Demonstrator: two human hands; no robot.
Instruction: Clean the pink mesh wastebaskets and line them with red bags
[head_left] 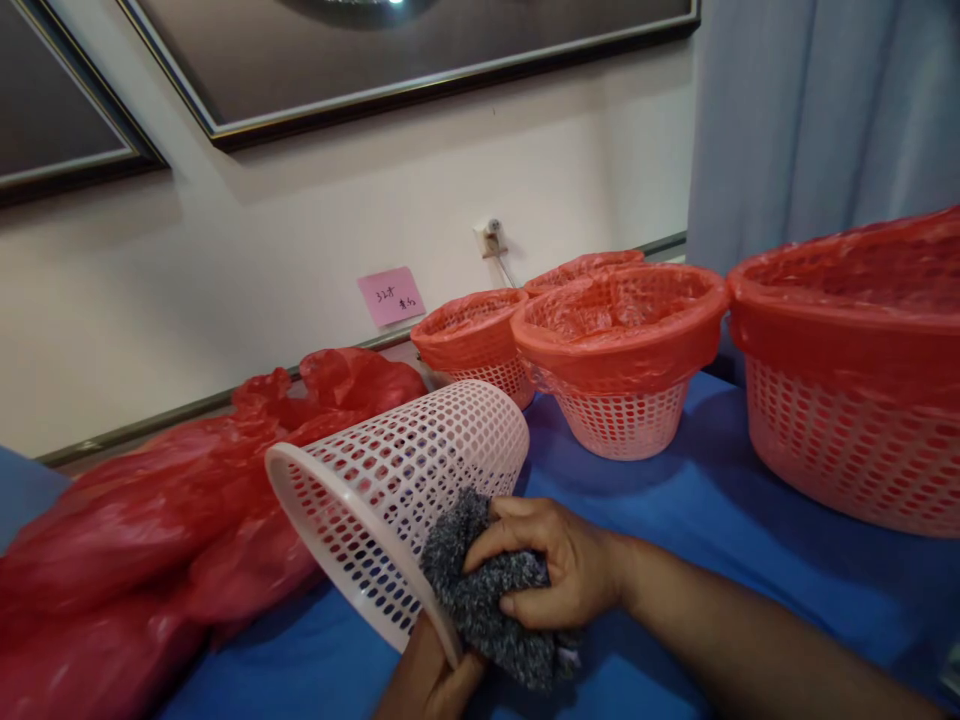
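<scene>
A pink perforated plastic basket (pixel 397 470) lies tilted on its side over the blue table (pixel 750 500), its open rim facing left and down. My right hand (pixel 559 575) is closed around a grey fuzzy cloth (pixel 487 600) and presses it against the basket's outer wall near the rim. My left hand (pixel 427 680) shows only in part at the bottom edge, under the basket's rim, with its fingers curled against the rim; it seems to hold the basket there.
A heap of red plastic bags (pixel 150 530) lies at the left. Several pink baskets lined with red bags (pixel 619 350) stand on the table at the back and right. A pink note (pixel 390 296) and a wall socket (pixel 490 238) are on the wall.
</scene>
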